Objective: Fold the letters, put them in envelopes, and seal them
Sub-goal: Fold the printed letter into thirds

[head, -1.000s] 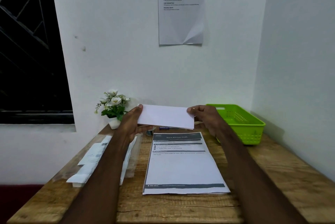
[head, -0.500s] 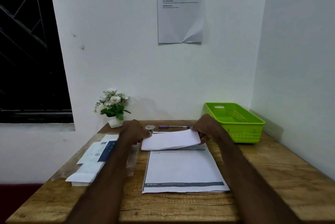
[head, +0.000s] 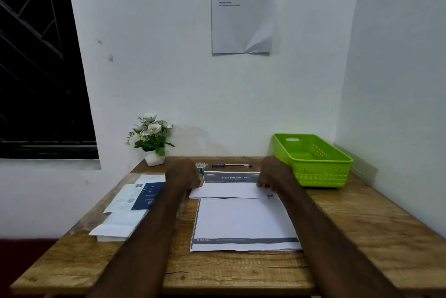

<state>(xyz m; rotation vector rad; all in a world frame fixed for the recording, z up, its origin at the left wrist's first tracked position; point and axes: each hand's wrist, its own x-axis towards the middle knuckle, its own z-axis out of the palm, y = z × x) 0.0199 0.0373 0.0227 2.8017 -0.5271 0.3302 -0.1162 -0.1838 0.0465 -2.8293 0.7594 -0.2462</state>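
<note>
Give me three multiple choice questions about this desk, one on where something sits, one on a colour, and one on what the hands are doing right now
1. Where does the pen lie?
A. Inside the basket
B. On the table near the wall, beyond the printed letter
C. On the envelope pile

2. What colour is the basket?
A. Bright green
B. Blue
C. Red

3. What are the hands doing with the folded white paper?
A. Holding it high in the air
B. Holding its two ends as it lies low on the printed letter
C. Nothing; both lie away from it

Answers:
1 B, the pen lies on the table between the printed letter and the wall.
2 A, its walls are plainly green.
3 B, the left hand is at the paper's left end and the right hand at its right end.
</note>
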